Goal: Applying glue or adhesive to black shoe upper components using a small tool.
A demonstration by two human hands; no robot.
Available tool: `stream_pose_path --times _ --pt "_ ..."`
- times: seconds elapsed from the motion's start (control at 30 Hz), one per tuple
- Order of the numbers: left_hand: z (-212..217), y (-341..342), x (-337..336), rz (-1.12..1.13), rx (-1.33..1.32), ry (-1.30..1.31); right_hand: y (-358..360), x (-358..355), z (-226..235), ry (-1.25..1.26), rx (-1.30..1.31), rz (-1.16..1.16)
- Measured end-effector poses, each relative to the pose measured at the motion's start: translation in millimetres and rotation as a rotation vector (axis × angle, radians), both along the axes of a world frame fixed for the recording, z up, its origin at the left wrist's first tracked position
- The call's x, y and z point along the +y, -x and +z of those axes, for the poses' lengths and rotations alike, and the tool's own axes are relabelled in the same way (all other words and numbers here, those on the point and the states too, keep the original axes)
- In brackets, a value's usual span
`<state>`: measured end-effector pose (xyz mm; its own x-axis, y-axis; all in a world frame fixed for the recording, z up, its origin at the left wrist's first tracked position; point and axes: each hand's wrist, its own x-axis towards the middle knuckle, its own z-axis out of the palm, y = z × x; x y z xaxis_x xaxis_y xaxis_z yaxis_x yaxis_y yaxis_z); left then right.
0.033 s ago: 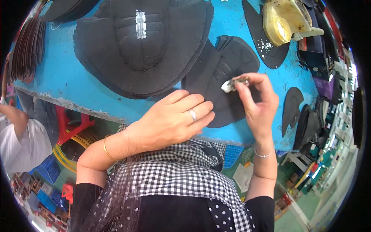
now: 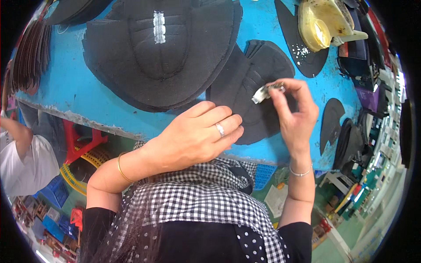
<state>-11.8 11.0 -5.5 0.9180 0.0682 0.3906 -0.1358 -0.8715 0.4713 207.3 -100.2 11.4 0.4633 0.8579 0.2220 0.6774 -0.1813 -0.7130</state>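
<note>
My right hand [image 2: 299, 116] pinches a small brush [image 2: 262, 94], whose white-coated bristles point down and left over a black fabric-like piece [image 2: 250, 127]. Whether the bristles touch the piece I cannot tell. On the near left edge of that piece lies my left hand [image 2: 193, 136], fingers stretched out and side by side, with a ring on one. Beyond it spreads a large stack of black rounded pieces [image 2: 114, 57]. A ridged white strip [image 2: 159, 27] of paste-like stuff runs down the middle of its top piece.
A stained yellow container [image 2: 315, 37] with a white-filled cup stands at the far right, by a black piece [image 2: 302, 63] spotted with white drops. More black cut pieces [image 2: 332, 120] lie right. Dark stacked sheets [image 2: 31, 59] line the far left. Another person's white sleeve [image 2: 33, 162] shows left.
My right hand has shifted slightly to the right and turned a little, so more of the white bristles show. My left hand and the black pieces stay where they were.
</note>
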Motion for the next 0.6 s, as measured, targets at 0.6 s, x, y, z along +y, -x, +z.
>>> stream_pose_path --times 0.6 --pt "19.4 -28.2 -6.8 -0.051 -0.205 -0.08 -79.2 19.0 29.7 -0.321 0.125 -0.22"
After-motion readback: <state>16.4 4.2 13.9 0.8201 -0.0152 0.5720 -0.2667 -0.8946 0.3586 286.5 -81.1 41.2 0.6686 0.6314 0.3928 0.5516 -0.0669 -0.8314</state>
